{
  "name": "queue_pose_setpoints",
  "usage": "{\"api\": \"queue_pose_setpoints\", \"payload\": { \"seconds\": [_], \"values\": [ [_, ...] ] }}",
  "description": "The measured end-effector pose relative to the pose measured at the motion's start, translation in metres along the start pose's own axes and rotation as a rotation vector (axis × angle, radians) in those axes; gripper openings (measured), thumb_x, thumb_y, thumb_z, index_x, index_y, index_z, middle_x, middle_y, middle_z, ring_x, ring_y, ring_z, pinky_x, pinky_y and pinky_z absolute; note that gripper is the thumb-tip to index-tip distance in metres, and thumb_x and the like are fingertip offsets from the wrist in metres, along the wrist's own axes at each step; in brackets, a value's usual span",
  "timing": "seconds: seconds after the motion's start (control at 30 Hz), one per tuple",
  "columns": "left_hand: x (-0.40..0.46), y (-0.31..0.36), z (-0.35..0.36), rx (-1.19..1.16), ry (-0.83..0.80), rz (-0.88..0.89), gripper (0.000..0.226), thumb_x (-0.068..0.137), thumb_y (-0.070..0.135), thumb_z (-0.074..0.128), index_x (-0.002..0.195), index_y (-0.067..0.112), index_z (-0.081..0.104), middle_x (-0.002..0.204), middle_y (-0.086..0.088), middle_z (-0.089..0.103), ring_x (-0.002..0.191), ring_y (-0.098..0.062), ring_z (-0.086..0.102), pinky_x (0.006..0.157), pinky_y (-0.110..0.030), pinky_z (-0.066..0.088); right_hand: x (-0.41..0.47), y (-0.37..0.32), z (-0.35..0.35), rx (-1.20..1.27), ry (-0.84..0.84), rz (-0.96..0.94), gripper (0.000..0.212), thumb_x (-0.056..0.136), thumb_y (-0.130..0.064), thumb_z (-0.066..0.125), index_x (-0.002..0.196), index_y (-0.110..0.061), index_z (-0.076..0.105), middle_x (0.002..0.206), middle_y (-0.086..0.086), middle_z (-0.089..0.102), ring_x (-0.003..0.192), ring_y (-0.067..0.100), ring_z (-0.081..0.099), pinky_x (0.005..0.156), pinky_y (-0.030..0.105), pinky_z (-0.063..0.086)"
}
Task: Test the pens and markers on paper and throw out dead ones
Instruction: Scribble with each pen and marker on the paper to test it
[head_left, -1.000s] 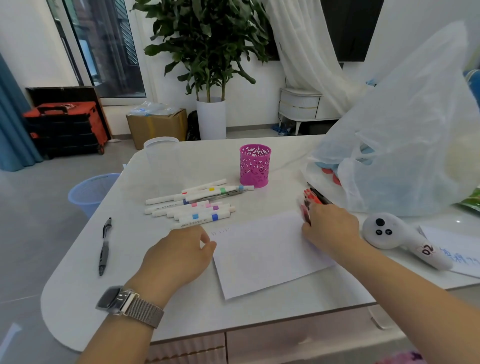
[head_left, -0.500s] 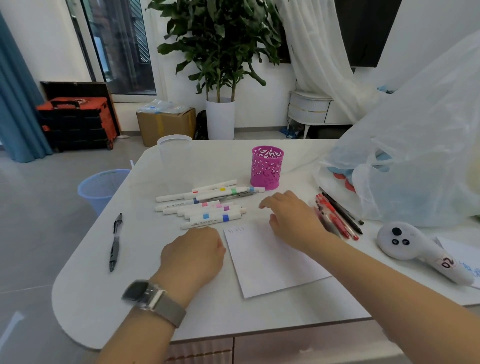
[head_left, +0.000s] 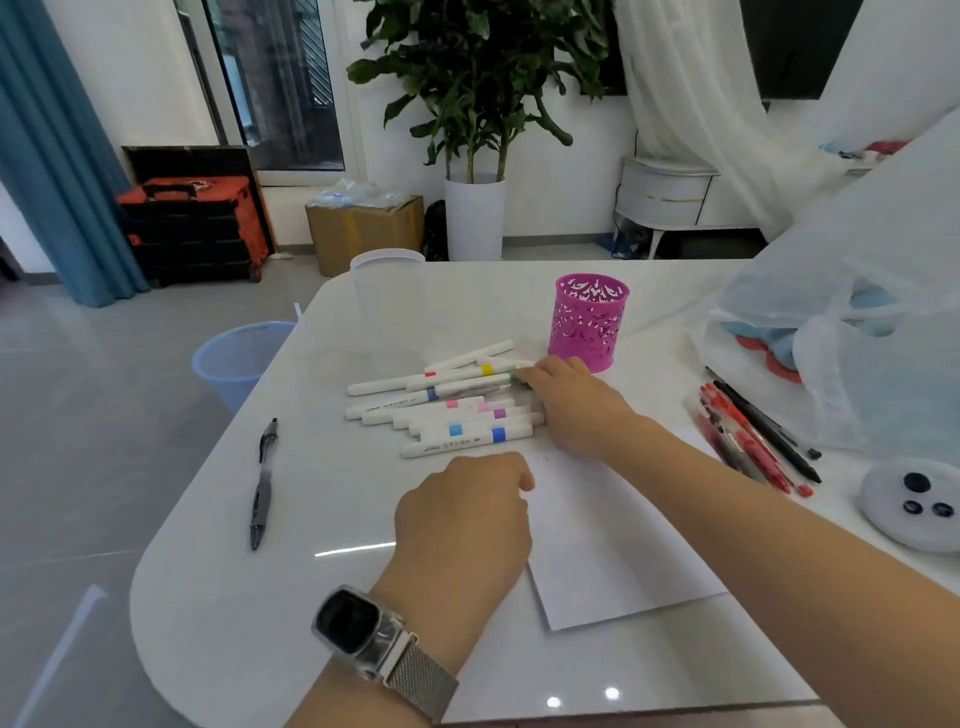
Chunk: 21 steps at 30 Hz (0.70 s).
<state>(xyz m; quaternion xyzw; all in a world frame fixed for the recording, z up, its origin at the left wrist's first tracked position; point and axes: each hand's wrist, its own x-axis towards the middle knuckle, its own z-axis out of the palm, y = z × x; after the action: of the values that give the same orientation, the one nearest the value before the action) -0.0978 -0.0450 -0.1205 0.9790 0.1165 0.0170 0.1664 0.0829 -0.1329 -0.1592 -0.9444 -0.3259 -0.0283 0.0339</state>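
Note:
A white sheet of paper (head_left: 613, 545) lies on the white table (head_left: 234, 571), with small marks near its top left corner. My left hand (head_left: 462, 514) rests loosely curled on the paper's left edge and holds nothing. Several white markers (head_left: 447, 410) with coloured bands lie in a row beyond the paper. My right hand (head_left: 566, 400) lies over the right ends of these markers, its fingertips touching a green-banded marker (head_left: 467, 384); whether it grips it is unclear. Red and black pens (head_left: 753, 436) lie at the right. A single black pen (head_left: 264, 483) lies at the left.
A pink pen cup (head_left: 589, 319) stands behind the markers and a clear plastic cup (head_left: 387, 291) further left. A large white plastic bag (head_left: 857, 338) fills the right side, with a white handheld device (head_left: 914, 504) before it. A blue wastebasket (head_left: 239, 358) stands on the floor left of the table.
My right hand has moved left from the red and black pens, across the paper, to the right ends of the white markers. My left hand stays on the paper's edge.

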Motion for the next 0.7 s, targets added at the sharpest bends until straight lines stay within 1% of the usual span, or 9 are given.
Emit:
{"api": "queue_pose_setpoints", "payload": {
  "seconds": [0.07, 0.13, 0.2, 0.3, 0.37, 0.43, 0.5, 0.6, 0.7],
  "values": [
    [-0.002, -0.001, 0.002, -0.002, -0.065, 0.026, 0.031, 0.096, 0.034, 0.041, 0.124, 0.043, 0.050, 0.128, 0.014, 0.053, 0.115, -0.013, 0.052, 0.084, -0.024, 0.037, 0.000, 0.002, 0.002, 0.008, 0.023, -0.001, 0.054, 0.092, -0.002, 0.044, 0.142, -0.021, 0.037, 0.134, 0.005, 0.041, 0.119, 0.025, 0.039, 0.088, 0.037, 0.045],
    [-0.004, -0.001, 0.006, 0.060, -0.158, 0.040, 0.032, 0.096, 0.034, 0.040, 0.125, 0.037, 0.053, 0.131, 0.013, 0.052, 0.117, -0.014, 0.051, 0.086, -0.026, 0.038, 0.000, 0.003, 0.004, -0.004, 0.048, 0.010, 0.045, 0.094, -0.004, 0.045, 0.137, -0.019, 0.041, 0.128, 0.005, 0.044, 0.115, 0.024, 0.041, 0.082, 0.035, 0.044],
    [-0.006, -0.001, 0.008, 0.128, -0.214, 0.040, 0.033, 0.096, 0.035, 0.039, 0.127, 0.034, 0.052, 0.131, 0.010, 0.052, 0.118, -0.016, 0.051, 0.085, -0.026, 0.037, -0.002, 0.004, 0.003, -0.058, 0.062, 0.033, 0.033, 0.097, -0.012, 0.044, 0.130, -0.016, 0.045, 0.123, 0.006, 0.047, 0.112, 0.024, 0.041, 0.081, 0.034, 0.041],
    [-0.007, 0.001, 0.006, 0.154, -0.210, 0.024, 0.034, 0.097, 0.037, 0.038, 0.127, 0.033, 0.052, 0.131, 0.010, 0.053, 0.117, -0.017, 0.052, 0.083, -0.027, 0.036, -0.009, 0.008, -0.002, -0.108, 0.053, 0.054, 0.026, 0.099, -0.022, 0.045, 0.124, -0.017, 0.049, 0.118, 0.007, 0.050, 0.109, 0.025, 0.042, 0.081, 0.034, 0.040],
    [-0.007, 0.001, 0.004, 0.152, -0.220, 0.020, 0.035, 0.097, 0.039, 0.037, 0.129, 0.035, 0.050, 0.132, 0.010, 0.052, 0.119, -0.017, 0.051, 0.087, -0.029, 0.038, -0.016, 0.009, -0.007, -0.099, 0.076, 0.044, 0.020, 0.097, -0.022, 0.048, 0.117, -0.019, 0.052, 0.116, 0.005, 0.050, 0.106, 0.024, 0.043, 0.078, 0.032, 0.039],
    [-0.009, -0.001, 0.004, 0.143, -0.240, 0.020, 0.037, 0.097, 0.040, 0.036, 0.132, 0.036, 0.047, 0.135, 0.010, 0.050, 0.121, -0.016, 0.050, 0.090, -0.030, 0.038, -0.026, 0.007, -0.010, -0.089, 0.062, 0.025, 0.014, 0.097, -0.017, 0.045, 0.109, -0.017, 0.053, 0.112, 0.004, 0.054, 0.102, 0.023, 0.045, 0.074, 0.031, 0.038],
    [-0.011, -0.002, 0.003, 0.145, -0.250, 0.028, 0.038, 0.097, 0.041, 0.035, 0.133, 0.038, 0.045, 0.138, 0.011, 0.048, 0.123, -0.016, 0.048, 0.091, -0.030, 0.038, -0.036, 0.004, -0.013, -0.059, 0.033, 0.033, 0.016, 0.098, -0.012, 0.039, 0.107, -0.014, 0.052, 0.109, 0.006, 0.057, 0.096, 0.023, 0.047, 0.074, 0.032, 0.040],
    [-0.014, -0.003, 0.001, 0.143, -0.250, 0.033, 0.038, 0.098, 0.040, 0.033, 0.135, 0.039, 0.043, 0.139, 0.012, 0.047, 0.123, -0.016, 0.048, 0.090, -0.029, 0.037, -0.049, 0.001, -0.019, -0.071, 0.009, 0.050, 0.024, 0.098, -0.007, 0.039, 0.120, -0.011, 0.045, 0.112, 0.010, 0.056, 0.097, 0.026, 0.048, 0.076, 0.035, 0.041],
    [-0.016, -0.003, -0.001, 0.136, -0.251, 0.031, 0.038, 0.098, 0.040, 0.032, 0.135, 0.042, 0.041, 0.139, 0.011, 0.046, 0.124, -0.016, 0.047, 0.090, -0.030, 0.037, -0.057, 0.005, -0.024, -0.064, 0.037, 0.075, 0.057, 0.088, 0.005, 0.048, 0.138, -0.016, 0.031, 0.114, 0.010, 0.055, 0.104, 0.028, 0.050, 0.076, 0.036, 0.045]
  ]
}}
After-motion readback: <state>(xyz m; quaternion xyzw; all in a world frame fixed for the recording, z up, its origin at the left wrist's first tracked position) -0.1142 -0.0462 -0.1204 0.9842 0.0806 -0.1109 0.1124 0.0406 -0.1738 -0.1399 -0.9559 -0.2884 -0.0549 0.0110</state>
